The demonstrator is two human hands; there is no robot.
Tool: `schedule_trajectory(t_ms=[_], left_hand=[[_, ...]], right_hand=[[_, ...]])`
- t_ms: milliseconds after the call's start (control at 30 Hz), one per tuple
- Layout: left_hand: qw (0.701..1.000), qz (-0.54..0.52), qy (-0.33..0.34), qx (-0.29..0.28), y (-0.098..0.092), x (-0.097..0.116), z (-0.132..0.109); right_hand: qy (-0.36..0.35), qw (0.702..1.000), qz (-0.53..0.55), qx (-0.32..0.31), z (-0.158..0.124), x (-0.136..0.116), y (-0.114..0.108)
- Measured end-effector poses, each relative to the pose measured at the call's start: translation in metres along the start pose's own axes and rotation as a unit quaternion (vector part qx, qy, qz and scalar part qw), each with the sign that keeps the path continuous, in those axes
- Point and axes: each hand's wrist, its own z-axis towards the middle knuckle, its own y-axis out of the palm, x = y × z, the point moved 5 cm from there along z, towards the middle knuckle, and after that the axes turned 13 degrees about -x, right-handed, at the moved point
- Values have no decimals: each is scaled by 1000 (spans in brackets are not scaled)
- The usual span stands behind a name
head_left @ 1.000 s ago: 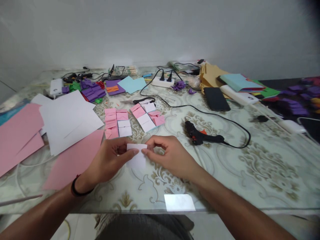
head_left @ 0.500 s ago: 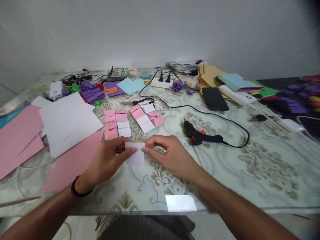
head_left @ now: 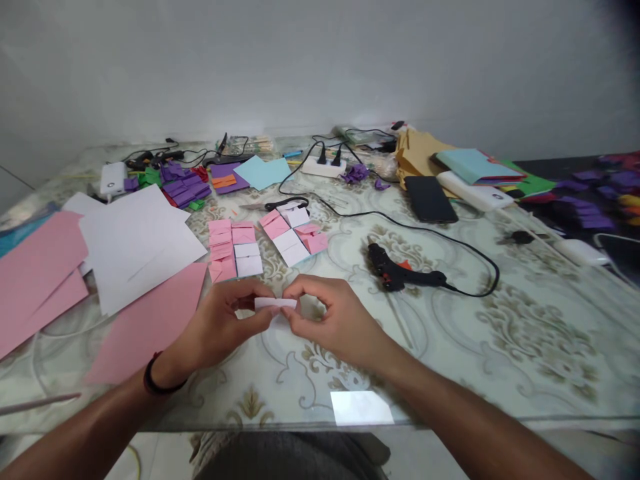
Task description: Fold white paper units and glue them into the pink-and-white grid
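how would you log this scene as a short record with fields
left grip: pinches small white paper, left part
right grip: pinches its right part
paper: seems folded across, partly hidden
beyond: two groups of pink and white folded papers
left side: white sheets partly over pink sheets
right side: black glue gun lying on patterned table
back: white power strip, two black plugs in it

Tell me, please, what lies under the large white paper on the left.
Pink paper shows from under the near edge of the white paper; whatever its middle covers cannot be seen.
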Motion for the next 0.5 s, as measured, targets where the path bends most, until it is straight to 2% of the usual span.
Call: schedule_trajectory(t_ms=[200,400,500], left_hand=[[999,40,22,15,2,5,-6],[995,43,33,88,-18,0,-8],[989,92,95,68,-17,8,-7]], right_hand=[[-40,999,-17,7,-1,-8,-3],[-46,998,30,39,-3,-3,-21],[-71,997,11,29,-3,-5,-19]])
